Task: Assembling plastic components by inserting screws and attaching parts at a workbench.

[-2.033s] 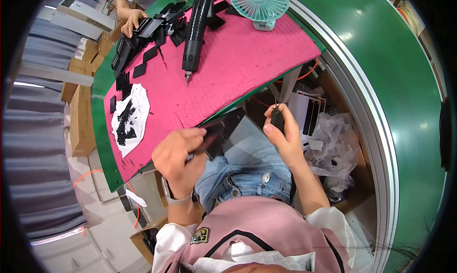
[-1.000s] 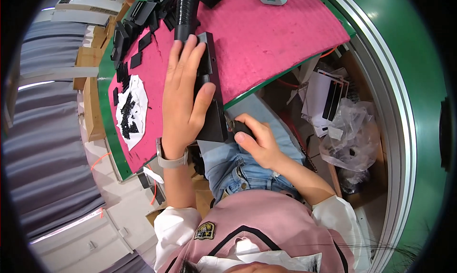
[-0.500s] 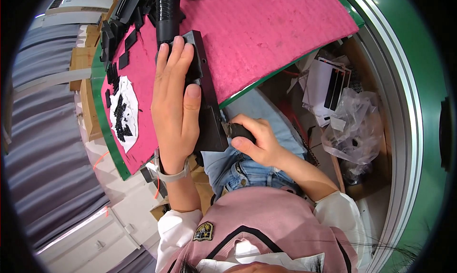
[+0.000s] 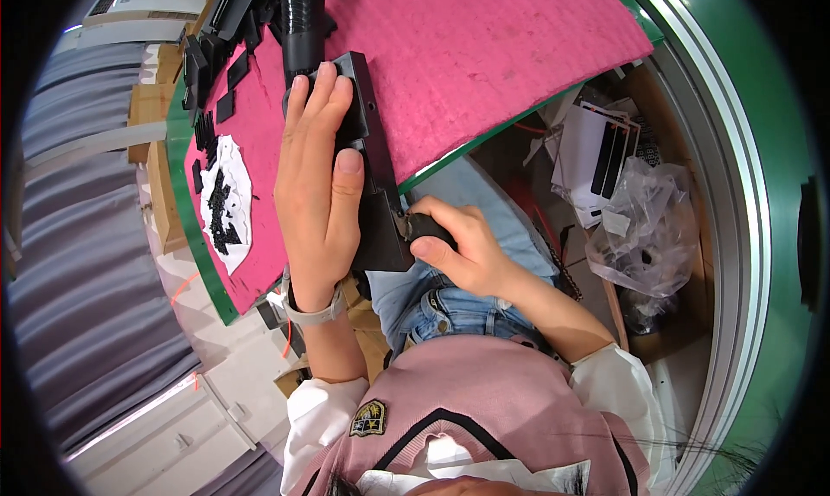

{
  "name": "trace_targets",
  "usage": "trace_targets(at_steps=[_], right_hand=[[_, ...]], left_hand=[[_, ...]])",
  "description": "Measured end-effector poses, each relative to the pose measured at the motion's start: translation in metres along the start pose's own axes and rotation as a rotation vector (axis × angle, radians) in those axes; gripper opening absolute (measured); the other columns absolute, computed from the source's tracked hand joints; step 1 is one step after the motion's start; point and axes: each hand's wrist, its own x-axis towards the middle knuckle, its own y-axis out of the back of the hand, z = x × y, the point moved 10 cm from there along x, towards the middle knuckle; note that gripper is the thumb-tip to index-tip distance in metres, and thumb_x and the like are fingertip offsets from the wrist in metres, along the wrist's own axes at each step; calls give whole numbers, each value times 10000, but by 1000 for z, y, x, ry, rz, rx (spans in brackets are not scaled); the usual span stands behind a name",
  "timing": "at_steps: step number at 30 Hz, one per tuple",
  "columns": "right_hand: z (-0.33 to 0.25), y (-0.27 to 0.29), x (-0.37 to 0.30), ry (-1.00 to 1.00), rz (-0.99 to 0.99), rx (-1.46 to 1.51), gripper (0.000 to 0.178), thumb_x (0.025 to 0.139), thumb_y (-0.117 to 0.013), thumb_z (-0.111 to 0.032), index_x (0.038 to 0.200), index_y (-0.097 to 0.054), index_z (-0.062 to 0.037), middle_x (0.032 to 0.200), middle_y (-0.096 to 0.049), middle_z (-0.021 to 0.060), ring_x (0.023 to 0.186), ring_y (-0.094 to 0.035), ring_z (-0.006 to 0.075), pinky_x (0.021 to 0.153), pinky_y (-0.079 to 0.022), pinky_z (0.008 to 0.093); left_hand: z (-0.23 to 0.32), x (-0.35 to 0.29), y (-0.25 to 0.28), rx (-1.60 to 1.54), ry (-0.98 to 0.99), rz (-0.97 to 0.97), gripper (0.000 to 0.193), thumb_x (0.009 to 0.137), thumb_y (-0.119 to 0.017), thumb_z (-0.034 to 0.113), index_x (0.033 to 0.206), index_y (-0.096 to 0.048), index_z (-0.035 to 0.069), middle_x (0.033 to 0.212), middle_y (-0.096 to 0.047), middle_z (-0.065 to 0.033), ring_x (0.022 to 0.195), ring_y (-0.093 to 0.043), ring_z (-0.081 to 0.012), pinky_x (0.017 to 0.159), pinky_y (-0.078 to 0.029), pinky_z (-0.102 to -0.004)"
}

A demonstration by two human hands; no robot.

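A long black block-shaped part (image 4: 391,228) with stepped recesses and a small side hole lies at the table's near edge, its near end overhanging toward my lap. Across its left side my left hand (image 4: 316,176) lies flat, fingers stretched out toward the far end and thumb apart. At the block's near right edge, my right hand (image 4: 471,249) is closed around a dark rounded handle (image 4: 428,229). A short brownish piece at the handle's tip meets the block's side; its exact shape is too small to tell.
A ribbed black hose (image 4: 304,29) ends just beyond my left fingertips. The pink mat (image 4: 493,72) covers the green-edged table. Several black pieces (image 4: 226,107) and a white cloth (image 4: 238,228) with black bits are at left. A clear plastic bag (image 4: 644,228) and papers sit in the right compartment.
My right hand and the handle have shifted slightly left and up along the block's edge. The block and my left hand have barely moved.
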Motion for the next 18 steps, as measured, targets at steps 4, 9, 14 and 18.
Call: trace_targets(at_steps=[4,9,14,18], right_hand=[[-7,2,10,126,-27,-141,376,901,-552,-379,935,-542,-4,699,-549,124,619,-576,293,562,-431,335],[-2,3,15,217,-2,-170,417,892,-556,-415,929,-548,0,714,-551,138,633,-575,334,564,-433,358],[-10,5,18,311,-4,-211,415,895,-556,-406,931,-560,7,725,-555,143,637,-581,325,573,-438,354],[1,0,12,119,32,-88,419,894,-572,-375,1030,-566,21,782,-589,174,676,-594,350,610,-457,365]], left_hand=[[1,0,2,2,-2,-14,391,955,-417,185,1295,-494,7,1364,-465,-182,1324,-345,-396,1073,-274,-433],[1,0,2,-2,-5,-8,385,953,-422,172,1295,-495,11,1366,-466,-175,1327,-343,-390,1074,-274,-429],[1,0,2,10,5,-19,379,948,-427,153,1296,-497,19,1372,-467,-155,1333,-340,-374,1076,-274,-421],[-2,-1,4,33,18,3,375,947,-427,143,1296,-501,30,1379,-463,-146,1333,-344,-363,1075,-278,-413]])
